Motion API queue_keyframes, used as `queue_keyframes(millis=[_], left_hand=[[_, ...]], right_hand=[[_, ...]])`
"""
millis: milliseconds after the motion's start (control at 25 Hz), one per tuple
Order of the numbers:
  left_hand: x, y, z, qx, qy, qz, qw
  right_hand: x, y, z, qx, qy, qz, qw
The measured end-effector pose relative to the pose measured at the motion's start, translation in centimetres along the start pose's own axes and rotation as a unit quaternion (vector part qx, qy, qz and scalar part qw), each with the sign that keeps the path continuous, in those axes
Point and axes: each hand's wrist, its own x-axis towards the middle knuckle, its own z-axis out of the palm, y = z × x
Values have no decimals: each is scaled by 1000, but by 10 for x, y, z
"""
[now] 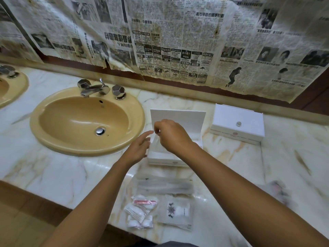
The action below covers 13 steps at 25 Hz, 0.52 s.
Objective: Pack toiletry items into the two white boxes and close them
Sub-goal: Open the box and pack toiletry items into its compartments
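Head view: right hand (pixel 171 135) fingers pinching a packet (pixel 156 141) over open box (pixel 178 122), left hand (pixel 138 148) fingers spread beside.

Two white boxes: one open (pixel 178 120) under the right hand (pixel 170 136), one closed (pixel 237 123) to its right. Two basins (pixel 87 120) left of the hands, one cut off (pixel 10 86). Several clear packets (pixel 165 186) lie nearer than the hands.

On a marble counter (pixel 53 172), an open white box (pixel 160 155) sits with its lid (pixel 185 120) standing upright. The right hand (pixel 170 136) pinches a thin clear packet (pixel 156 139) over the box, while the left hand (pixel 138 148), fingers straight, touches the box's left side. A second white box (pixel 237 122) lies closed to the right. Nearer the counter's front edge lie clear sachets (pixel 165 186), a cotton-bud pack (pixel 140 214) and a printed pouch (pixel 176 213). A tan sink (pixel 53 139) lies left.
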Motion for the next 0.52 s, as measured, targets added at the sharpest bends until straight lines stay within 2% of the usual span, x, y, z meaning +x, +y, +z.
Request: queue_keyframes(millis=[240, 520], left_hand=[[0, -6, -4, -7, 15, 2, 1000], [7, -15, -7, 67, 6, 31, 997]], right_hand=[[-5, 4, 55, 17, -32, 66, 997], [-9, 3, 87, 111, -55, 164, 979]])
